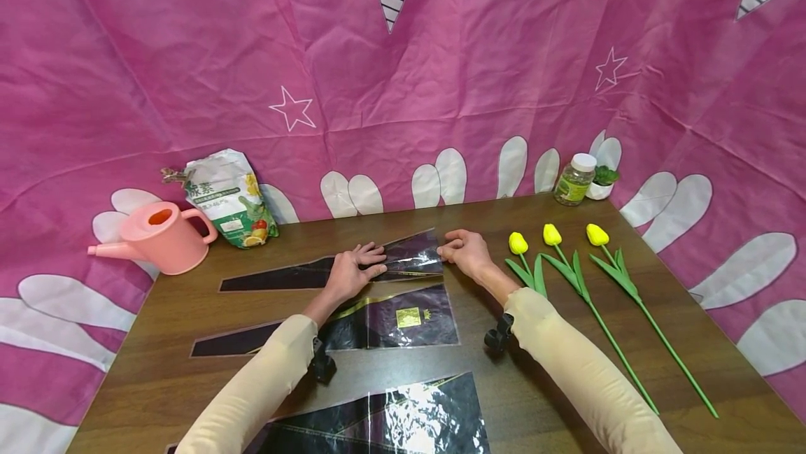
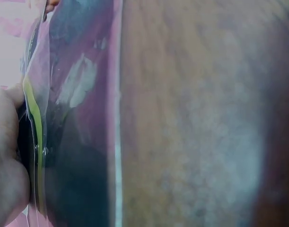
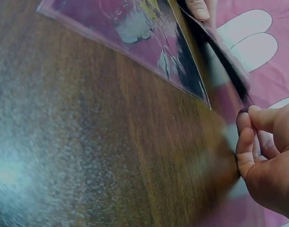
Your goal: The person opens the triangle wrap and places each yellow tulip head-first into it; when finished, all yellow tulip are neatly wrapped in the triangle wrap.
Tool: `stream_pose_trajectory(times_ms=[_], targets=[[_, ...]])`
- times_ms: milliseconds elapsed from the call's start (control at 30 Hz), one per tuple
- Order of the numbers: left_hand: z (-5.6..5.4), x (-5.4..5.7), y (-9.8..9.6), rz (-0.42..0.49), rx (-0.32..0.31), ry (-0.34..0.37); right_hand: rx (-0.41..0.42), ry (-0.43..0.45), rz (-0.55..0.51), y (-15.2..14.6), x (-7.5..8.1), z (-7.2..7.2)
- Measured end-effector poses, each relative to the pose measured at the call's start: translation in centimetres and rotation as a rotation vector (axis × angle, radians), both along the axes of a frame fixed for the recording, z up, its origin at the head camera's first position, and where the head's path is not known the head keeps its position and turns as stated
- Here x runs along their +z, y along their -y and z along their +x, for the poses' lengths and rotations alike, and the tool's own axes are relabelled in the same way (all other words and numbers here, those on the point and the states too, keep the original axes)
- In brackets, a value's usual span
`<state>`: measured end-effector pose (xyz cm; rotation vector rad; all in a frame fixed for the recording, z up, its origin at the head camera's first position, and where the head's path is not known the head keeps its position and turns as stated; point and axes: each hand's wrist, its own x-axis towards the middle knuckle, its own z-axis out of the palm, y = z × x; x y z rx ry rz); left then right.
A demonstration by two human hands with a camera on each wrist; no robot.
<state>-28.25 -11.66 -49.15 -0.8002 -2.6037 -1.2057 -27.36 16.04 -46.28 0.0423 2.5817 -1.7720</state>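
Observation:
Three tapered black plastic flower sleeves lie on the wooden table in the head view: a far sleeve [image 1: 412,252], a middle sleeve [image 1: 434,317] with a gold label, and a near sleeve [image 1: 415,419] with strong glare. My left hand [image 1: 354,272] rests on the far sleeve, fingers extended over its middle. At that sleeve's wide right end, my right hand [image 1: 469,254] pinches the edge between thumb and fingertips. In the right wrist view, the pinched sleeve [image 3: 229,71] appears as a dark strip edge-on. The left wrist view shows only part of the left hand [image 2: 9,165].
Three yellow tulips [image 1: 552,234] with green stems lie right of the right arm. At the back left are a pink watering can [image 1: 166,240] and a fertilizer bag [image 1: 229,202]. A white-lidded jar [image 1: 574,181] and a small potted plant [image 1: 601,181] stand back right.

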Motion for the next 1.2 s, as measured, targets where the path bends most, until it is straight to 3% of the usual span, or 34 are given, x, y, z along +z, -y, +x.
stream_pose_trajectory(times_ms=[200, 700, 967, 1200], targets=[[0.06, -0.01, -0.02, 0.067, 0.016, 0.005, 0.002, -0.032, 0.027, 0.05, -0.24, -0.03], [0.16, -0.02, -0.2, 0.118, 0.051, 0.015, -0.025, -0.054, 0.091, 0.5, -0.32, 0.22], [0.24, 0.11, -0.3, 0.206, 0.089, 0.067, -0.026, -0.064, 0.135, 0.54, -0.36, 0.36], [0.09, 0.64, -0.47, 0.222, 0.132, 0.101, -0.017, -0.063, 0.149, 0.72, -0.19, 0.24]])
